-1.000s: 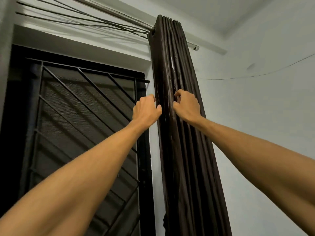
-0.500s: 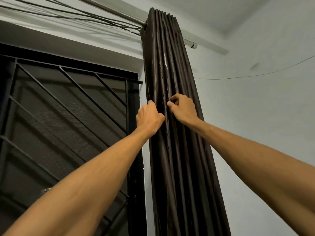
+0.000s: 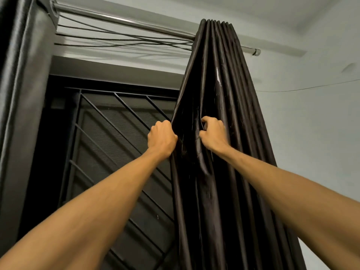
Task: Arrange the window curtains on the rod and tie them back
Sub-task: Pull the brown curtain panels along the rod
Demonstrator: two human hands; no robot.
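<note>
The left hand (image 3: 161, 136), at the centre of the frame, is curled into a fist round the leading edge of the curtain (image 3: 224, 90). The right hand (image 3: 213, 133), just beside it, has its fingers hooked into a fold a pleat or two further in. Both are clamped on cloth, with a slack pocket of fabric between them.

The curtain hangs right of centre from the rod (image 3: 120, 21), which crosses the top of the frame, and it runs out past the bottom edge. Its head is pushed together near the rod's right end, with the pleats stacked tight and fairly even. The sliding-aside part looks done for this panel. At hand level the front folds are loose and rumpled (those further right hang straight). I judge the step in hand to be dressing those front folds into line with the rest.

A second curtain (image 3: 21, 75) fills the upper left edge of the frame, also bunched at its end of the rod. The grille (image 3: 120, 149) is uncovered between the two panels, and thin cords (image 3: 116, 38) stretch between them under the rod. Only the upper part of that panel shows, so I cannot tell whether it is tied.

No band, cord loop or hook for tying back shows anywhere in view, and nothing binds the right curtain along the length that is visible. By my reading the gathering is mostly finished, the pleat tidying is under way, and the tying back remains to be done.
</note>
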